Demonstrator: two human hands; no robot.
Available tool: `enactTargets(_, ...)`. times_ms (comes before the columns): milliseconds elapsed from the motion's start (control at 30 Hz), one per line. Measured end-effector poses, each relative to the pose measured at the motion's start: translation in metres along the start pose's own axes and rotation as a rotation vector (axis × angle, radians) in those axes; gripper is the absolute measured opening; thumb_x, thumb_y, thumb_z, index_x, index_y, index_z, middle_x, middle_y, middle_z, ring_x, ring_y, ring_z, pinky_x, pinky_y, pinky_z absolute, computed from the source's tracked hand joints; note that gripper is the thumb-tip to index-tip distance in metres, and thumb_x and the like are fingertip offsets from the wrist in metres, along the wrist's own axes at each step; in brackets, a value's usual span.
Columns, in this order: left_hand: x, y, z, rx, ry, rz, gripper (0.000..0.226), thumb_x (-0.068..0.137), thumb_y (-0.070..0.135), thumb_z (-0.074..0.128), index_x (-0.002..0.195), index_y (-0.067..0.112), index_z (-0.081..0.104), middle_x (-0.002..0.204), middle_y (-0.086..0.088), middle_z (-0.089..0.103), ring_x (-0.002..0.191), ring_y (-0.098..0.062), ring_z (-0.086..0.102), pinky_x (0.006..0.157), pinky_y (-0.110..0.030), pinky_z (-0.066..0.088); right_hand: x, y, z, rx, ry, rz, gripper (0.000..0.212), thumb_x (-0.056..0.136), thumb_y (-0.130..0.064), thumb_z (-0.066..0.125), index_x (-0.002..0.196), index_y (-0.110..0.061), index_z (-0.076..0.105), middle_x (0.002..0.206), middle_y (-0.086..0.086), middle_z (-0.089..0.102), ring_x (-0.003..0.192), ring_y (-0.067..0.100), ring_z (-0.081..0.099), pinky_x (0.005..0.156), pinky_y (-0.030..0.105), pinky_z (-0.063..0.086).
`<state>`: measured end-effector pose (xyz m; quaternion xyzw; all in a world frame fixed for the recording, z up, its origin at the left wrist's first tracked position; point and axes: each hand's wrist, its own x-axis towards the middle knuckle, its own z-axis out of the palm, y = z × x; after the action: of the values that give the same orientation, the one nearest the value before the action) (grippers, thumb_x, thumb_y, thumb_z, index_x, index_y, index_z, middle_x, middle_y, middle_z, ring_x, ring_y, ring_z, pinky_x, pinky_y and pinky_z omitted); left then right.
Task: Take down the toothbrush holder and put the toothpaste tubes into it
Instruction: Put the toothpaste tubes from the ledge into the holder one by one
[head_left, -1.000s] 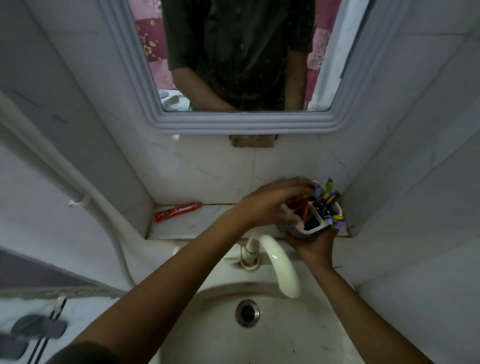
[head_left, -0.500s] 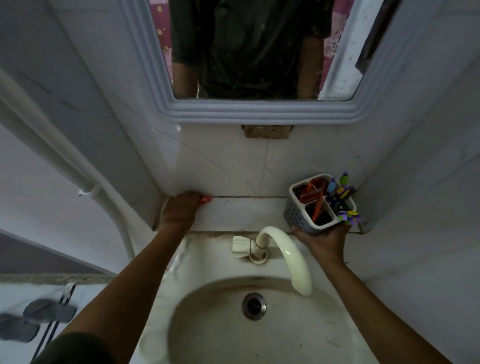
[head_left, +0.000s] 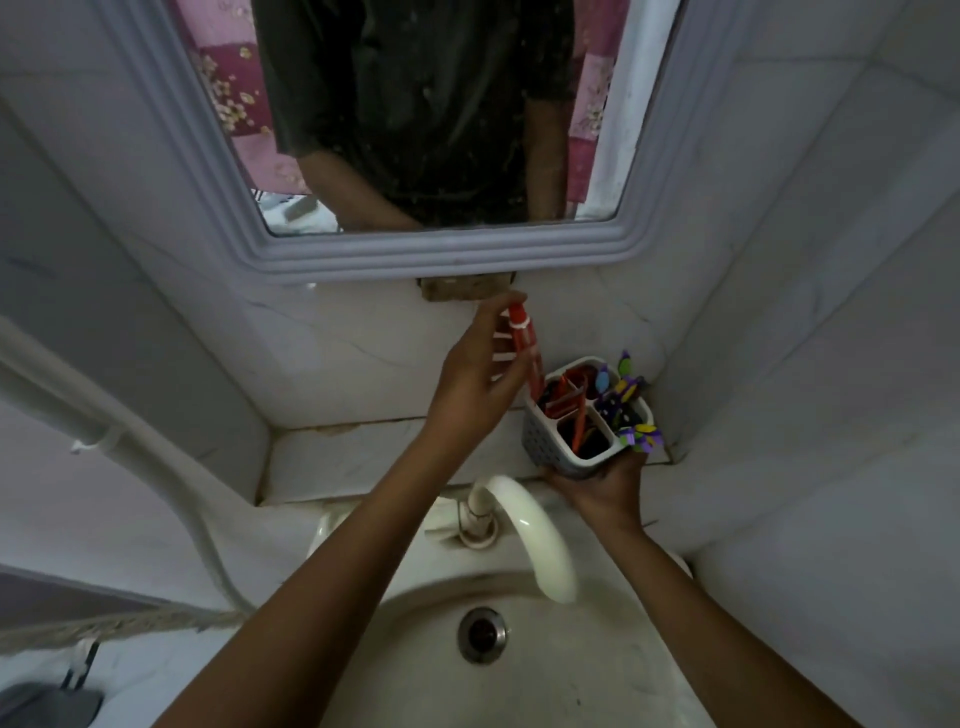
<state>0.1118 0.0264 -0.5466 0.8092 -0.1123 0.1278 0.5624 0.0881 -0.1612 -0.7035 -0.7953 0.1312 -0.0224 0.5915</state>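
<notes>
While tap (head_left: 524, 525) sits below (btwn arms), holder (head_left: 561, 447) held.

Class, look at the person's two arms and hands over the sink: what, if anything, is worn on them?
Both forearms are bare; no sleeve reaches them. The left hand and right hand wear no gloves, and no watch, ring or bracelet shows. The mirror reflects a dark short-sleeved shirt.

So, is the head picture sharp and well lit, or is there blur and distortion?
Head view: dim light; the left hand and red tube show motion blur; the holder is sharper; the wide lens bends the mirror frame and walls.
</notes>
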Motion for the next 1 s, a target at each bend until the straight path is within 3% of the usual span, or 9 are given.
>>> enactTargets(67,0.008,0.003,0.011,-0.024,-0.032,-0.001,0.045,0.092,0.018,0.06,0.128,0.036,0.041,0.108,0.011,0.058,0.103,-0.009,0.064,0.081,-0.023,0.058,-0.004,-0.004,-0.001,-0.031,0.01,-0.02,0.082,0.056,-0.018,0.1,0.125,0.001,0.06,0.11,0.005,0.071,0.095,0.014,0.069,0.099,0.047,0.06)
enactTargets(267,0.009,-0.022,0.028,0.079,-0.14,-0.069,0.036,0.09,0.016,0.059,0.125,0.025,0.054,0.113,0.007,0.063,0.103,-0.01,0.064,0.088,-0.026,0.055,0.004,0.004,-0.002,0.019,0.056,-0.077,0.111,0.044,-0.034,0.102,0.14,-0.004,0.053,0.128,0.002,0.072,0.119,0.003,0.07,0.104,0.034,0.059)
enactTargets(467,-0.003,-0.042,0.026,0.038,-0.085,-0.289,0.044,0.089,0.021,0.065,0.132,0.02,0.055,0.124,0.0,0.064,0.108,-0.012,0.063,0.094,-0.027,0.051,0.001,0.0,-0.004,0.083,0.081,-0.139,0.099,0.051,0.004,0.101,0.136,0.0,0.05,0.123,-0.001,0.068,0.112,-0.018,0.064,0.097,0.009,0.053)
enactTargets(567,-0.011,-0.046,0.028,-0.11,-0.101,-0.54,0.043,0.089,0.015,0.064,0.131,0.019,0.055,0.123,-0.007,0.065,0.105,-0.019,0.064,0.096,-0.035,0.051,-0.002,0.002,-0.004,0.087,0.122,-0.144,0.105,0.049,-0.011,0.105,0.138,0.0,0.05,0.128,0.005,0.069,0.12,-0.004,0.066,0.104,0.021,0.055)
enactTargets(633,-0.015,-0.042,0.032,-0.26,-0.179,-0.655,0.038,0.089,0.012,0.062,0.126,0.02,0.058,0.116,-0.004,0.068,0.098,-0.016,0.065,0.091,-0.034,0.049,-0.005,0.003,-0.003,0.075,0.166,-0.159,0.109,0.048,-0.017,0.105,0.14,-0.001,0.049,0.13,0.006,0.069,0.123,0.004,0.066,0.106,0.019,0.053)
enactTargets(700,-0.014,-0.036,0.036,-0.334,-0.27,-0.685,0.031,0.09,0.011,0.06,0.117,0.027,0.061,0.108,0.006,0.069,0.097,-0.013,0.064,0.086,-0.028,0.047,-0.004,0.004,-0.005,0.067,0.228,-0.165,0.111,0.047,-0.019,0.105,0.141,-0.001,0.048,0.132,0.009,0.067,0.126,0.012,0.066,0.108,0.022,0.052)
enactTargets(833,0.003,-0.028,0.046,-0.31,-0.461,-0.669,0.044,0.092,0.011,0.057,0.133,0.026,0.055,0.127,0.004,0.064,0.12,-0.016,0.058,0.086,-0.024,0.044,0.005,0.014,-0.016,0.061,0.313,-0.144,0.107,0.047,-0.028,0.102,0.138,-0.006,0.051,0.133,0.012,0.064,0.126,0.027,0.066,0.109,0.047,0.054)
enactTargets(867,0.009,-0.027,0.05,-0.283,-0.503,-0.658,0.045,0.092,0.011,0.057,0.135,0.026,0.054,0.131,0.003,0.062,0.123,-0.016,0.056,0.085,-0.023,0.044,0.008,0.014,-0.019,0.06,0.324,-0.127,0.105,0.048,-0.025,0.102,0.138,-0.007,0.05,0.132,0.012,0.064,0.125,0.028,0.066,0.11,0.044,0.054)
enactTargets(1000,0.031,-0.022,0.064,-0.232,-0.572,-0.619,0.046,0.091,0.006,0.056,0.135,0.019,0.055,0.137,-0.004,0.06,0.123,-0.015,0.054,0.08,-0.018,0.044,0.017,0.016,-0.024,0.082,0.376,-0.109,0.109,0.052,-0.006,0.102,0.144,0.001,0.044,0.138,0.015,0.058,0.126,0.024,0.061,0.101,0.001,0.042)
